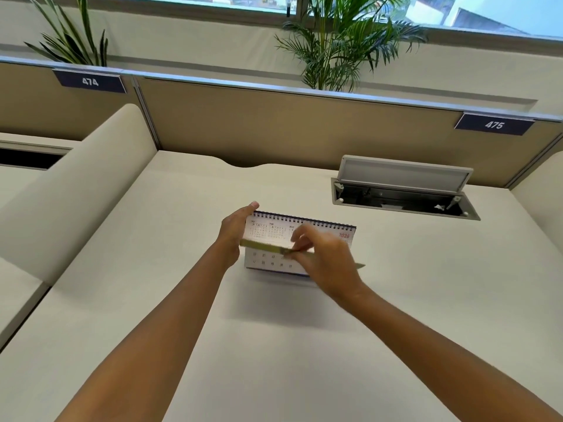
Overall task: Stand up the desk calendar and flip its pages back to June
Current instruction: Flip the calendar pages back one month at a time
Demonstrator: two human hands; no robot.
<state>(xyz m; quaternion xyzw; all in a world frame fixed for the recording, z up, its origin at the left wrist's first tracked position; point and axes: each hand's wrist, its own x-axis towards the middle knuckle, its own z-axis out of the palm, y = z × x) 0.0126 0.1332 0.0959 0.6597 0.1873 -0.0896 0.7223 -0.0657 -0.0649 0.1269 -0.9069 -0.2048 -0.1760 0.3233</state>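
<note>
A white desk calendar [268,231] with a dark spiral binding along its top stands upright on the cream desk [274,345], mid-table. My left hand [234,231] grips its left edge, fingers reaching up to the spiral. My right hand [323,257] pinches the lower edge of a page [262,244], which is lifted and seen nearly edge-on across the calendar's front. Small month grids and a red "2026" show on the upper sheet. Date numbers show on the sheet below the lifted page. My right hand hides the calendar's right half.
An open cable hatch [405,190] with its lid raised sits at the back right of the desk. A tan partition [289,123] with labels 474 and 475 closes the back. A rounded side divider [79,190] stands on the left. Potted palms rise behind the partition.
</note>
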